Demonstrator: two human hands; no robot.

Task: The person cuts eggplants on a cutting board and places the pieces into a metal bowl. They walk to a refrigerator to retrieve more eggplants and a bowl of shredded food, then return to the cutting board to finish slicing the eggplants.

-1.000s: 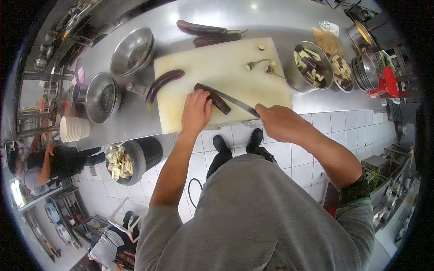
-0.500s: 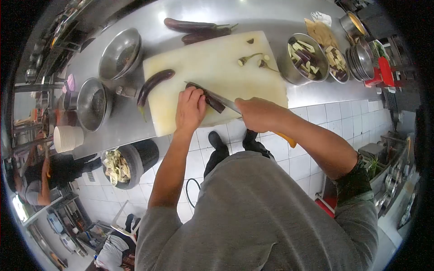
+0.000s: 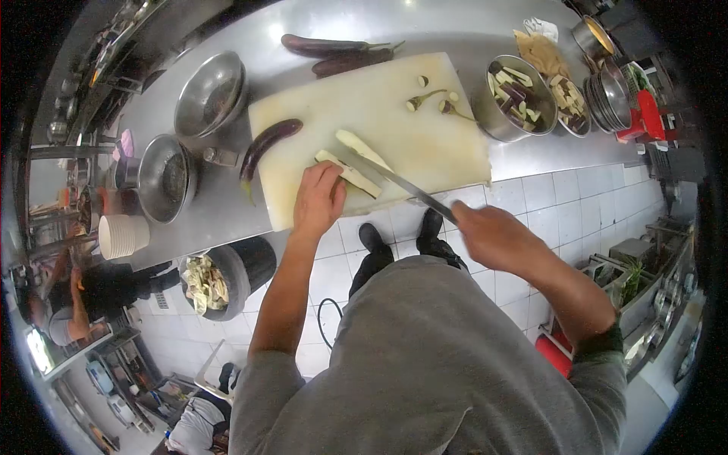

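Note:
Two pale lengths of split eggplant lie on the white cutting board [image 3: 409,83]. My left hand [image 3: 320,196] has its fingers closed on the near eggplant half [image 3: 359,179], cut face up. Beyond it rests the far eggplant half [image 3: 362,149], with the tip of the knife [image 3: 406,185] between the two. The knife's handle is inside my right hand [image 3: 493,236], past the board's near edge. A whole eggplant [image 3: 269,144] lies at the board's left. Cut stem ends [image 3: 425,99] are at the right.
Two more eggplants [image 3: 334,48] lie behind the board. A metal pot [image 3: 500,130] and a bowl of cut pieces stand right; metal bowls [image 3: 163,174] and stacked cups [image 3: 123,236] stand left. A bin of peelings [image 3: 206,284] is below. Other people are at far left and lower left.
The dark eggplant piece has come apart into two halves with pale faces showing. My right hand has moved right and toward my body with the knife. The view has shifted slightly.

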